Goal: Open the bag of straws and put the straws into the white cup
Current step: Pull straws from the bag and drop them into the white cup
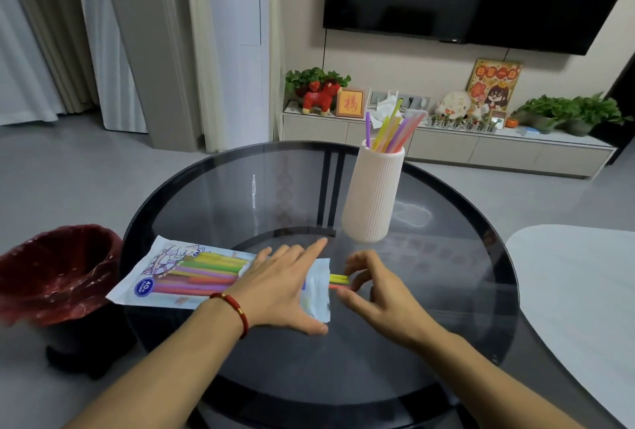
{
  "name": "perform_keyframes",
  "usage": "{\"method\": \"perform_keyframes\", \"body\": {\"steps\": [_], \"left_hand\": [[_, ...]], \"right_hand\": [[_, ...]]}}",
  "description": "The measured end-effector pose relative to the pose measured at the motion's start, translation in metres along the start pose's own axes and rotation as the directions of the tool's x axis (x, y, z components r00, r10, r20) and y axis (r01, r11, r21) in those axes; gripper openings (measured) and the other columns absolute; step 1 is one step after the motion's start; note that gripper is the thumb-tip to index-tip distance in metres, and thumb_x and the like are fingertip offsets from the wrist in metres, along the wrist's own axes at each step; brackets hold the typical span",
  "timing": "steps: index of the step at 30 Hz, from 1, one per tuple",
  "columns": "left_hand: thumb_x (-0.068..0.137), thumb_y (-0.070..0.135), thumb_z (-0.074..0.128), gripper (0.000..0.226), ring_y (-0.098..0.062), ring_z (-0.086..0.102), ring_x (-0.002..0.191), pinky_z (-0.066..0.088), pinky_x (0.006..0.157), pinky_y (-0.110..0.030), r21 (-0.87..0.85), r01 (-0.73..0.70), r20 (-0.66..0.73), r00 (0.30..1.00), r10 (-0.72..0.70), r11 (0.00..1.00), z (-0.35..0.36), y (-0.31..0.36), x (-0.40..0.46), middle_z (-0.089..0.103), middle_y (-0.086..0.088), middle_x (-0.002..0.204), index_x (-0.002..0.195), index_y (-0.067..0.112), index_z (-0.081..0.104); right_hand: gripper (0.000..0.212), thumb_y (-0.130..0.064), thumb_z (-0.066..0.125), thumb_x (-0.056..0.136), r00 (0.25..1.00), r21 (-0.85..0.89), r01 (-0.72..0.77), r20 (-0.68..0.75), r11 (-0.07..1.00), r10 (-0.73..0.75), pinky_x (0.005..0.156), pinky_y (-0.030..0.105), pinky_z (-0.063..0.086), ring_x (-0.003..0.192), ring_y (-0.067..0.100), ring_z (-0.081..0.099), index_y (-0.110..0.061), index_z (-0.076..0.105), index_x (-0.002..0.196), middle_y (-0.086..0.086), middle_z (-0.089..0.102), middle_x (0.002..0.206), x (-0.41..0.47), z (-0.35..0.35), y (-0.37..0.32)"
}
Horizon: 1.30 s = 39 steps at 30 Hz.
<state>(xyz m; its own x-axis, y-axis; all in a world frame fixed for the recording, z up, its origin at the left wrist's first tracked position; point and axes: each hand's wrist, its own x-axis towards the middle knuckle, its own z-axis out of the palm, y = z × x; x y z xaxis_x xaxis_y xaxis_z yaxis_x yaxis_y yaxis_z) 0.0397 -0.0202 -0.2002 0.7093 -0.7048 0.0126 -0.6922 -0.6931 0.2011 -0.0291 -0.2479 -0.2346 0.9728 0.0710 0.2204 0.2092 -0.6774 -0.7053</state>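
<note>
Left hand (281, 286) flat, fingers spread, pinning bag of straws (192, 275) on table; right hand (372, 288) pinches straws (338, 281) poking from open end, prob light, slippery & bendy, so grip near tips w/ gentle squeeze

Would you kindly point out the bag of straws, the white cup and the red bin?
bag of straws (178, 277): head view, printed middle.
white cup (372, 195): head view, ribbed side wall.
red bin (51, 274): head view, liner inside.
</note>
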Motion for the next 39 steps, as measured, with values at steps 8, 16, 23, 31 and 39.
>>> {"method": "perform_keyframes", "body": {"steps": [8, 16, 23, 31, 39], "left_hand": [[0.057, 0.093, 0.053, 0.125, -0.012, 0.040, 0.123, 0.029, 0.111, -0.039, -0.058, -0.036, -0.086, 0.996, 0.031, 0.998, 0.005, 0.003, 0.003, 0.043, 0.013, 0.131, 0.155, 0.040, -0.004], [0.058, 0.095, 0.050, 0.125, -0.015, 0.040, 0.125, 0.030, 0.111, -0.042, -0.023, 0.017, -0.030, 0.999, -0.018, 1.000, 0.002, -0.008, 0.002, 0.042, 0.010, 0.136, 0.156, 0.040, -0.005], [0.059, 0.095, 0.048, 0.124, -0.015, 0.040, 0.123, 0.031, 0.110, -0.042, -0.013, 0.031, -0.016, 0.999, -0.032, 0.999, 0.004, -0.003, 0.006, 0.041, 0.010, 0.137, 0.155, 0.040, -0.006], [0.058, 0.101, 0.034, 0.104, -0.016, 0.036, 0.122, 0.022, 0.115, -0.054, 0.006, 0.118, 0.026, 0.993, -0.118, 0.993, 0.003, -0.011, 0.000, 0.036, 0.009, 0.130, 0.148, 0.057, 0.008], [0.087, 0.067, 0.044, 0.048, -0.027, 0.040, 0.129, 0.017, 0.115, -0.063, 0.099, 0.149, 0.035, 0.988, -0.153, 0.984, 0.004, 0.003, 0.006, 0.037, -0.002, 0.137, 0.127, 0.041, 0.042]], "right_hand": [[0.013, -0.028, 0.075, 0.095, 0.997, 0.091, -0.013, -0.078, 0.996, 0.020, 0.070, 0.020, 0.057, 0.077, 0.009, 0.068, -0.024, 0.065, 0.102, -0.010, 0.073, 0.086, 0.010, 0.018, -0.003], [0.032, -0.003, 0.077, 0.084, 0.980, 0.329, -0.198, 0.036, 0.923, 0.197, 0.072, 0.034, 0.065, 0.079, 0.014, 0.077, -0.024, 0.073, 0.108, 0.003, 0.079, 0.097, 0.006, -0.015, 0.007], [0.026, -0.023, 0.084, 0.088, 0.981, 0.431, -0.189, 0.048, 0.882, 0.186, 0.067, 0.028, 0.059, 0.073, 0.013, 0.072, -0.017, 0.071, 0.110, 0.002, 0.077, 0.094, 0.005, 0.003, -0.010], [0.006, -0.010, 0.084, 0.083, 0.948, 0.672, -0.166, -0.095, 0.722, 0.305, 0.059, 0.023, 0.058, 0.060, 0.018, 0.068, -0.006, 0.082, 0.087, 0.014, 0.074, 0.069, 0.007, -0.031, 0.002], [0.027, -0.026, 0.091, 0.071, 0.956, 0.852, -0.118, -0.042, 0.511, 0.291, 0.055, 0.019, 0.056, 0.060, 0.015, 0.068, -0.005, 0.082, 0.086, 0.009, 0.071, 0.071, -0.006, -0.076, 0.011]]}}
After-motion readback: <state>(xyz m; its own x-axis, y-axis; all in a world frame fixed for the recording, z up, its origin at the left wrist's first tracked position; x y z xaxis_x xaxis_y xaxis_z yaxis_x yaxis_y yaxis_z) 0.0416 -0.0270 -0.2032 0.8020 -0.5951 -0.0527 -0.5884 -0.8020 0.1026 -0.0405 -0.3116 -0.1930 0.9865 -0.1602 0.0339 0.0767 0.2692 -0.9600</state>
